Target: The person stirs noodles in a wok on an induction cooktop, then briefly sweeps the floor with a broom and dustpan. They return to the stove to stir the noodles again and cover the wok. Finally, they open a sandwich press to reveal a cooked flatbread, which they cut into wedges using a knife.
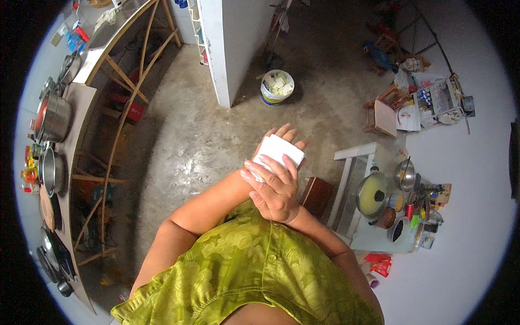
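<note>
A folded white paper tissue (281,148) lies flat between my two hands, in front of the green patterned shirt (227,268). My right hand (276,193) is on top, back upward, its fingers laid across the tissue and pressing it down. My left hand (284,133) is beneath, fingers stretched out and somewhat spread past the tissue's far edge. The tissue and right hand hide most of the left hand, including where its thumb rests.
A lined bucket (271,99) of pale crumpled scraps stands on the concrete floor (178,134) beside a white wall end (227,53). To the right, a low table (365,241) bears a lidded pan (373,195). On the left counter (79,109) are a steel pot (57,118) and bowls.
</note>
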The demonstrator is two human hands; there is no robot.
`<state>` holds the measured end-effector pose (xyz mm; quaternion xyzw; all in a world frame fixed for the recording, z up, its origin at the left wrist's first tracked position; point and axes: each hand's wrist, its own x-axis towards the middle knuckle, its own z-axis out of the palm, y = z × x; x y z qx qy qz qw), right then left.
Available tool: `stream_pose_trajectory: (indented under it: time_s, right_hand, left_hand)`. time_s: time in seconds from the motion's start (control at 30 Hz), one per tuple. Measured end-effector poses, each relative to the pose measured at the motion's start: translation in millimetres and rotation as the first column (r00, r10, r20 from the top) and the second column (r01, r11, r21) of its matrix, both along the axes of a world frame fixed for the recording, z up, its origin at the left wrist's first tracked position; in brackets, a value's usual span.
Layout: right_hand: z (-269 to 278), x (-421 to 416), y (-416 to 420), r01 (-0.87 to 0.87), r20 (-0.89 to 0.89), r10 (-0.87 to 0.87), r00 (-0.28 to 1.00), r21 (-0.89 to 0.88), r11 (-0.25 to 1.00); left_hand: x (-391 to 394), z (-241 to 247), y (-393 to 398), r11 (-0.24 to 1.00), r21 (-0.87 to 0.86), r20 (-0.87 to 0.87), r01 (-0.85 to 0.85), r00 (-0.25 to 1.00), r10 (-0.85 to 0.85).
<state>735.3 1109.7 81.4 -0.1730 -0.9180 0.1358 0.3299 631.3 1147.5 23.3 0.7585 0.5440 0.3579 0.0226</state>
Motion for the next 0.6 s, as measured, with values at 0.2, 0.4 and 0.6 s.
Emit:
stream_pose_trajectory:
  time_s: [0.2, 0.4, 0.6]
  right_hand:
    - [5, -8, 14, -0.016, 0.048, 0.016, 0.999, -0.014, 1.0]
    - [-15, 2, 49, -0.406, -0.538, -0.284, 0.794, -0.816, 0.413]
    - [12, 8, 40, -0.695, -0.694, -0.346, 0.631, -0.704, 0.146]
  left_hand:
    - [-1, 9, -6, 0.989, -0.149, -0.174, -0.007, 0.985, -0.02]
    - [-21, 28, -21, 0.844, -0.528, -0.017, 0.089, 0.993, -0.116]
    - [-26, -9, -29, 0.697, -0.645, -0.631, -0.314, 0.734, -0.253]
